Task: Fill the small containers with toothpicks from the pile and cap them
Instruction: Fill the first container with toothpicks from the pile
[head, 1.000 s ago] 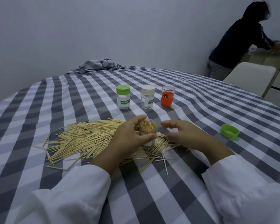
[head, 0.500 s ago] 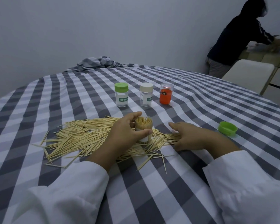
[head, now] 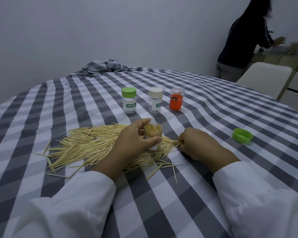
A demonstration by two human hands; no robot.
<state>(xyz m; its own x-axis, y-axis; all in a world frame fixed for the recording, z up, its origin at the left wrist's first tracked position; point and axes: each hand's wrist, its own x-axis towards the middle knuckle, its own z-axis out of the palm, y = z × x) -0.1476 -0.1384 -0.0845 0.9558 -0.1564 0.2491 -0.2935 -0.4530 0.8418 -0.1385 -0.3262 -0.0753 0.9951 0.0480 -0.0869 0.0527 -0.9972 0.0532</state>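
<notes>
Wooden toothpicks (head: 86,145) piled on counter, light, slippery | my left hand (head: 132,143) grips the open container (head: 152,137) mid-wall | right hand (head: 196,145) pinching pile edge, I'd grab small bunches

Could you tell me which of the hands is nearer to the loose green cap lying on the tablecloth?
Right. The right hand rests at the pile's edge, left of the green cap and apart from it. The left hand is farther left, gripping the open container.
</notes>
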